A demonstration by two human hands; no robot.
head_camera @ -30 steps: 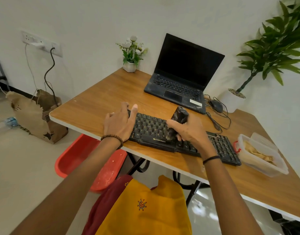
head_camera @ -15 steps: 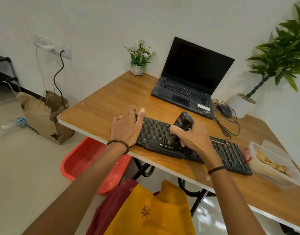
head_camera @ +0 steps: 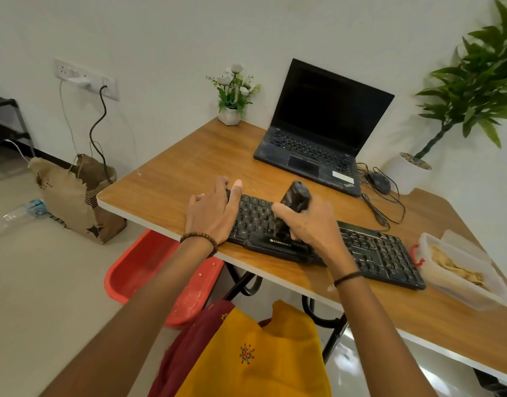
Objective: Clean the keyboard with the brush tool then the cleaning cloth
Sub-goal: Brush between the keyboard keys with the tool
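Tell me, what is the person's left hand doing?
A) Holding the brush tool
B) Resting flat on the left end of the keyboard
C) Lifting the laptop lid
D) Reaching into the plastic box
B: the left hand lies with straight fingers on the left end of the keyboard, while the right hand grips the brush tool.

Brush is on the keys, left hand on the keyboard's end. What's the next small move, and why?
Probably drag the brush rightward along the key rows. The right hand grips it with bristles on the left-centre keys of the keyboard, and the left hand rests flat on its left end, steadying it.
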